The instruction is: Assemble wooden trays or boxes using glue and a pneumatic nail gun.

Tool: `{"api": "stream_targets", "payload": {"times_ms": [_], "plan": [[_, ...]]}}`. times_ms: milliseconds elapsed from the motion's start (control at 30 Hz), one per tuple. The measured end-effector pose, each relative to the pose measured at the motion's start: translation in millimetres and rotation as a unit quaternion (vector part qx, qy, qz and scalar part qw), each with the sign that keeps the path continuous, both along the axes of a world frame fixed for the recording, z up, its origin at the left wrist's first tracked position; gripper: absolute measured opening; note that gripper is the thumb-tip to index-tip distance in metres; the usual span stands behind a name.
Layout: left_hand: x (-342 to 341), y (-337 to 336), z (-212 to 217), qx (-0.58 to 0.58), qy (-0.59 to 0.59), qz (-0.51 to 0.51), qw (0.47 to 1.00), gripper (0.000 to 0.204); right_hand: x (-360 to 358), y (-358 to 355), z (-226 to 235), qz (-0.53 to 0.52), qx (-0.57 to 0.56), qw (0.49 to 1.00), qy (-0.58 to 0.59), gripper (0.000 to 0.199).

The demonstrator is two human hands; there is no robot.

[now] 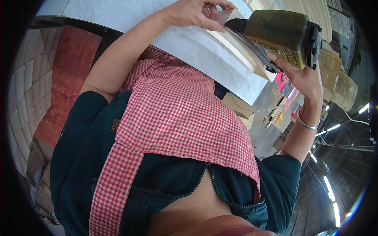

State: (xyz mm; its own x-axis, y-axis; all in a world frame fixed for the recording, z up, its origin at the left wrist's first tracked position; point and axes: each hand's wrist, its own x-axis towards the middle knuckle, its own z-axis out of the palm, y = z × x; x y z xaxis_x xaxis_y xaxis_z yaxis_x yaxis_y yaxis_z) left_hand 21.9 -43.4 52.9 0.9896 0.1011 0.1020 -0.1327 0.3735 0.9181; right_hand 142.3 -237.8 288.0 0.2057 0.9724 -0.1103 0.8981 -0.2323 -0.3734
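My right hand [305, 80] is wrapped round a worn, dark olive pneumatic staple gun [277, 33], its thumb along the near side. The gun's black nose points left at the end of a pale wooden frame or shallow box [242, 53]. My left hand [193, 15] grips the corner of that frame between thumb and bent fingers, close to the nose. The frame rests on a white marble-patterned tabletop [177, 43]. Whether the nose touches the wood, I cannot tell.
Stacked pale wooden strips [309, 13] stand beyond the gun. Wrapped cartons [342, 84] are at the right. A thin hose or cord [271, 109] crosses below the table's right end, near an open cardboard box [239, 108]. A red board [73, 67] and stacked pale blocks [29, 82] are at the left.
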Motion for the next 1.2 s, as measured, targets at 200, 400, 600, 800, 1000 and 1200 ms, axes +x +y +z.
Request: {"api": "stream_targets", "payload": {"times_ms": [200, 400, 600, 800, 1000, 1200], "plan": [[-2, 5, 6, 0.178, -0.041, 0.044, 0.982, 0.061, -8, -34, 0, -0.123, 0.082, 0.988, 0.035, 0.036], [-9, -4, 3, 0.316, -0.083, 0.133, 0.936, 0.073, 12, -133, -4, -0.556, 0.045, 0.829, -0.029, 0.041], [-5, -1, 38, 0.290, 0.101, 0.118, 0.944, 0.061, 42, -311, -123, -0.474, -0.061, 0.855, -0.202, 0.054], [3, 27, 48, 0.365, 0.277, -0.015, 0.889, 0.061, 34, -388, -201, -0.599, -0.169, 0.744, -0.242, 0.062], [-5, 10, 41, 0.478, 0.193, 0.151, 0.843, 0.056, 39, -362, -202, -0.564, -0.127, 0.755, -0.309, 0.059], [-11, 2, 39, 0.307, 0.215, 0.123, 0.919, 0.058, 16, -255, -175, -0.404, 0.169, 0.896, 0.081, 0.082]]}}
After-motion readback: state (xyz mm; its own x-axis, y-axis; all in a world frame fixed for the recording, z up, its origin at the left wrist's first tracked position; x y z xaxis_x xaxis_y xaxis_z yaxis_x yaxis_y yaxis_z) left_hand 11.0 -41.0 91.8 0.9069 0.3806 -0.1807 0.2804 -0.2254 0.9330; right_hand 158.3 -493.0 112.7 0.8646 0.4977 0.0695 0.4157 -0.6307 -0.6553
